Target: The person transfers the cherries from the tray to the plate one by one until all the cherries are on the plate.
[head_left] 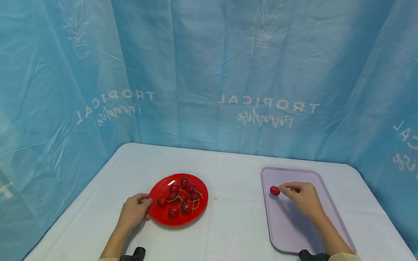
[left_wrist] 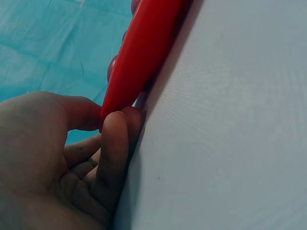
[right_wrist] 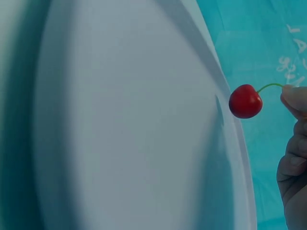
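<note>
A round red plate [head_left: 158, 215] holds several dark red cherries [head_left: 173, 212] with green stems. My left hand [head_left: 134, 211] pinches its left rim; in the left wrist view, the thumb lies on the upper side of the plate [left_wrist: 148, 52] and fingers sit beneath. On the right, my right hand [head_left: 303, 199] holds a single cherry [head_left: 274, 190] above the far left part of a pale purple tray [head_left: 290, 236]. The right wrist view shows thumb and finger pinching the green stem [right_wrist: 269, 85], with the red cherry [right_wrist: 245, 101] hanging off the tray surface.
Both plate and tray rest on a white-covered table [head_left: 226, 238]. Blue printed curtains [head_left: 218, 61] hang behind it and at both sides. Black wrist cameras [head_left: 132, 259] are strapped to both forearms.
</note>
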A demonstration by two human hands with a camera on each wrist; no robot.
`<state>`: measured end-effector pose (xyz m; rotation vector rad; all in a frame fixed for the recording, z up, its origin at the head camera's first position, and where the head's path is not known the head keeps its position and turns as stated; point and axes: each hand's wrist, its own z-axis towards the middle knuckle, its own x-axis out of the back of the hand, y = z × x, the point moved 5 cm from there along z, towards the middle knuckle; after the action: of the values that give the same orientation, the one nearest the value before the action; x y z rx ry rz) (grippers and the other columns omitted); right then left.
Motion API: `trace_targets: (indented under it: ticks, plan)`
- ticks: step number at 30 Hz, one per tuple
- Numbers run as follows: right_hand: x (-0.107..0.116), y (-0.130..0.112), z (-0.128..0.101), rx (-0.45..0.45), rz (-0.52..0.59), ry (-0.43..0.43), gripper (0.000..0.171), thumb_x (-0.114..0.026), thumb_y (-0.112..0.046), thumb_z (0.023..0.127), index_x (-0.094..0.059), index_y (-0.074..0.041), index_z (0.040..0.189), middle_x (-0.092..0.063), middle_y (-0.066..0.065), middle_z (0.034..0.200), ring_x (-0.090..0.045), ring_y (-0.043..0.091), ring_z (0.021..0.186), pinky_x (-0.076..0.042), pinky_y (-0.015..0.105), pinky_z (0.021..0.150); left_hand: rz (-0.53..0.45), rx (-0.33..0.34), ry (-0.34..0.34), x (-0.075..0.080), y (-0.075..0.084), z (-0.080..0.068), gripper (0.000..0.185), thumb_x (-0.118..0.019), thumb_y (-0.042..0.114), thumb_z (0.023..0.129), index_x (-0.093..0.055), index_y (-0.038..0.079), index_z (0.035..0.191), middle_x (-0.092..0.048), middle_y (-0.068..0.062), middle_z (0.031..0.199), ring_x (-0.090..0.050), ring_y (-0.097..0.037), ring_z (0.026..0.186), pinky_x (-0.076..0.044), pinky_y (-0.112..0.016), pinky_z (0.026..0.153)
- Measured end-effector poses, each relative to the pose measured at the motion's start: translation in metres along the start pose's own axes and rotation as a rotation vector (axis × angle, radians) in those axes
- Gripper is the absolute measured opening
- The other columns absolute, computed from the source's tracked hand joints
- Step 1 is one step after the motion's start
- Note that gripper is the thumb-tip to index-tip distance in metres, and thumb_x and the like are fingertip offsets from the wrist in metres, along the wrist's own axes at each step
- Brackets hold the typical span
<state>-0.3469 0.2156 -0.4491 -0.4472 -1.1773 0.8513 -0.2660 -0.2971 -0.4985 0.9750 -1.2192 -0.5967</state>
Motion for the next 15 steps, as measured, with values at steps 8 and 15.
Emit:
trace_targets:
  ticks: [8,15]
  plan:
    - [-0.015,-0.013,0.001,-0.013,0.051,-0.014,0.023,-0.071,-0.027,0.087,-0.076,-0.006,0.096,-0.069,0.003,0.084,-0.051,0.021,0.07,-0.042,0.028,0.055,0.007,0.013,-0.007,0.001,-0.001,0.0,0.036,-0.055,0.019,0.095,-0.058,-0.004,0.123,-0.064,-0.011,0.089,-0.057,-0.016,0.053,-0.047,-0.025,0.052]
    - [-0.027,-0.023,0.004,-0.013,0.07,-0.028,0.021,-0.072,-0.026,0.087,-0.077,-0.008,0.095,-0.068,0.002,0.082,-0.051,0.022,0.072,-0.043,0.028,0.057,0.0,0.005,-0.009,0.0,0.0,0.001,0.036,-0.055,0.019,0.095,-0.059,-0.003,0.122,-0.064,-0.01,0.088,-0.058,-0.016,0.053,-0.049,-0.026,0.054]
